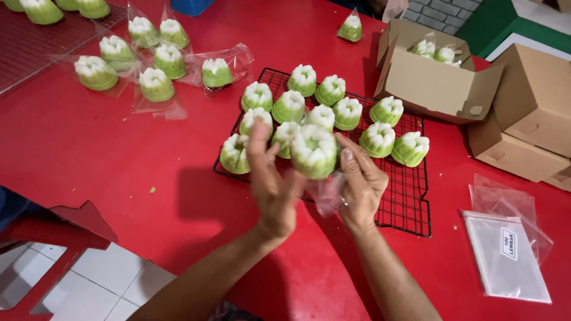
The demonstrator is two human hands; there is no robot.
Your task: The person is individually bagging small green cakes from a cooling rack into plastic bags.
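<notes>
Green-white cake [313, 151] in both hands' curled fingers [357, 166], clear bag [326, 195] blurred, perhaps half under it.

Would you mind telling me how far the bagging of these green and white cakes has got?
Done: several bagged cakes lie on the red table, and a few sit in the open cardboard box. In hand: the left hand and right hand hold one cake with a clear plastic bag. Left: about a dozen unwrapped cakes on the black wire rack.
</notes>
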